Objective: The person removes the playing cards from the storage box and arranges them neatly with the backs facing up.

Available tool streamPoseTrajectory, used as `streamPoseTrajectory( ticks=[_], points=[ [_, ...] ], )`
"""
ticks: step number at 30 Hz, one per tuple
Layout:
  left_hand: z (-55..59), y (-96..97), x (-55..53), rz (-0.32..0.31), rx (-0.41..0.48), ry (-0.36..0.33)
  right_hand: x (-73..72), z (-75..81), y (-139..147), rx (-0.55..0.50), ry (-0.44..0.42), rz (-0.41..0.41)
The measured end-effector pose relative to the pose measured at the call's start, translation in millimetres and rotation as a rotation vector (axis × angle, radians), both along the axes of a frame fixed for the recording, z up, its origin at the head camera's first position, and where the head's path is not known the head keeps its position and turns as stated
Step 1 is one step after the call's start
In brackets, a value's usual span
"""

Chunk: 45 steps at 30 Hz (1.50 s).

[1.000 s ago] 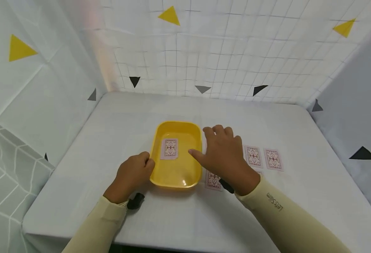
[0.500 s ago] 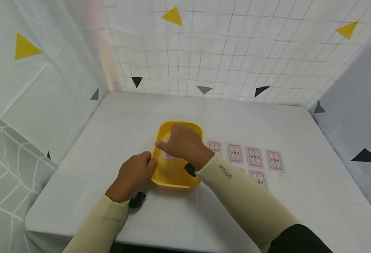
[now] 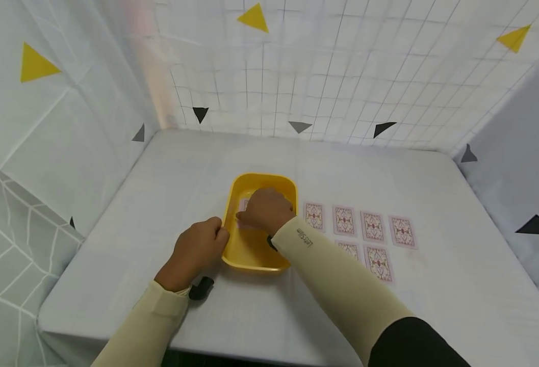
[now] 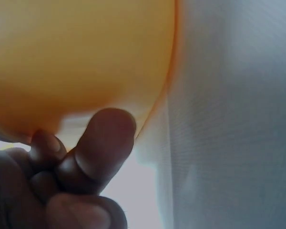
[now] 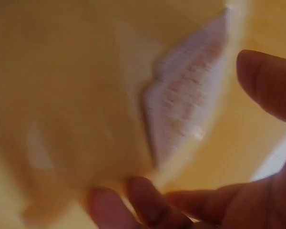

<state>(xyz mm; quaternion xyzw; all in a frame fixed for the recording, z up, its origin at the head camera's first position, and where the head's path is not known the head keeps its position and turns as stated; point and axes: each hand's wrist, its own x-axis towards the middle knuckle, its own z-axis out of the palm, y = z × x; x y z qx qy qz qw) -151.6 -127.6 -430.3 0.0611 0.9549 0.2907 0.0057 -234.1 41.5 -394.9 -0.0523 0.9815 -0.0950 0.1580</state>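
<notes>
A yellow plastic tray [image 3: 251, 252] stands on the white-covered table. At its left side my left hand [image 3: 198, 250] grips the rim; the left wrist view shows the fingers [image 4: 107, 143] against the outer wall. My right hand [image 3: 266, 208] is down inside the tray, over a small pile of playing cards [image 5: 186, 105] lying face down. In the right wrist view the thumb [image 5: 264, 81] is well apart from the fingertips [image 5: 145, 198], which are close to the cards' lower end. From the head, most of the pile is hidden under this hand.
Several playing cards [image 3: 372, 227] lie face down in a row right of the tray. In front of them are more, such as one card [image 3: 379, 263], partly covered by my right forearm [image 3: 333, 280]. White cloth walls [image 3: 324, 66] enclose the table [image 3: 177, 173].
My right hand has moved left from above the table into the tray and lowered a little over the cards. My left hand has stayed on the tray's rim.
</notes>
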Motion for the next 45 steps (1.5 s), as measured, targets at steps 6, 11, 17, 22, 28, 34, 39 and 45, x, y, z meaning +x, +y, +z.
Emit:
streamPoseTrajectory(
  ticks=[6, 11, 17, 22, 28, 34, 39, 45],
  points=[
    [-0.2, 0.1, -1.8, -0.003, -0.005, 0.009, -3.8, -1.7, 0, -0.029, -0.002, 0.025],
    [0.2, 1.1, -1.8, 0.002, -0.01, 0.002, -11.8, -8.9, 1, -0.087, -0.014, 0.038],
    [-0.1, 0.5, -1.1, 0.005, -0.019, -0.006, -13.0, -7.0, 4, -0.161, -0.015, 0.011],
    [0.1, 0.8, -0.5, 0.007, -0.02, -0.001, -12.1, -2.7, 5, -0.161, -0.009, -0.014],
    [-0.2, 0.7, -0.7, 0.016, -0.022, -0.012, -10.4, 10.4, 9, -0.239, -0.077, -0.074],
    [0.3, 1.3, -1.1, 0.027, -0.03, -0.041, -6.6, 32.5, 32, -0.272, -0.104, 0.002],
    [0.9, 2.2, 0.2, 0.041, -0.034, -0.061, 4.5, 51.2, 58, -0.387, -0.115, -0.009],
    [1.7, 4.2, 0.4, 0.041, -0.027, -0.068, 19.3, 62.9, 91, -0.428, -0.143, -0.036]
  ],
)
